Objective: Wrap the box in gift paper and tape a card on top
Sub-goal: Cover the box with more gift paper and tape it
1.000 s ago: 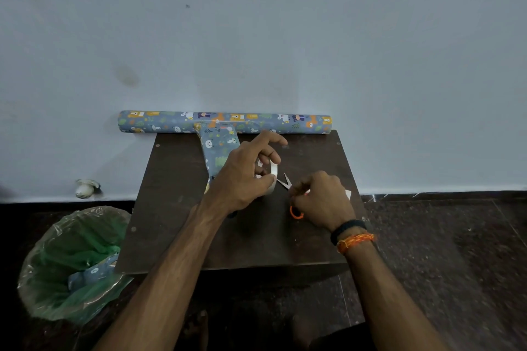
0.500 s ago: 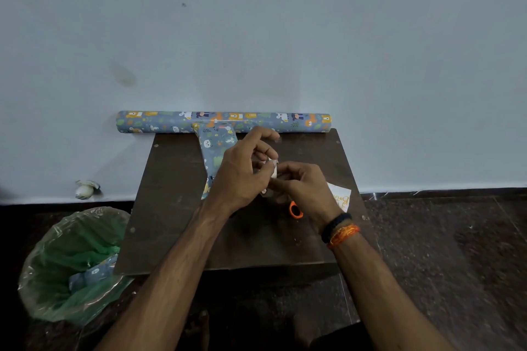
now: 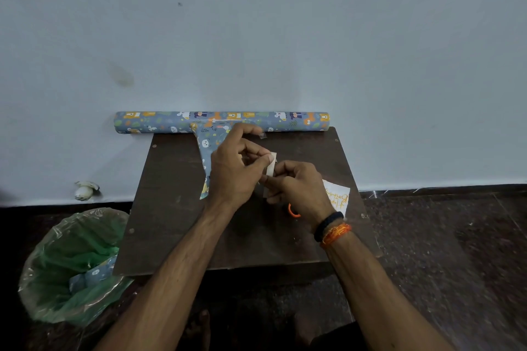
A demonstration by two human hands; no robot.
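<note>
My left hand (image 3: 232,172) grips a white tape roll (image 3: 271,167) above the middle of the dark table (image 3: 171,222). A small clear bit of tape (image 3: 263,135) sticks to its raised index fingertip. My right hand (image 3: 299,189) pinches the tape at the lower edge of the roll. The box wrapped in blue animal-print paper (image 3: 207,148) lies behind my left hand, partly hidden. A white card with orange lettering (image 3: 338,196) lies on the table to the right of my right hand.
A roll of the same gift paper (image 3: 285,120) lies along the wall at the table's back edge. An orange scissors handle (image 3: 292,211) shows under my right hand. A bin with a green bag (image 3: 65,265) and paper scraps stands at the left.
My right hand has left the scissors on the table and come up to the tape roll, where it now pinches the tape. The card it covered is now uncovered.
</note>
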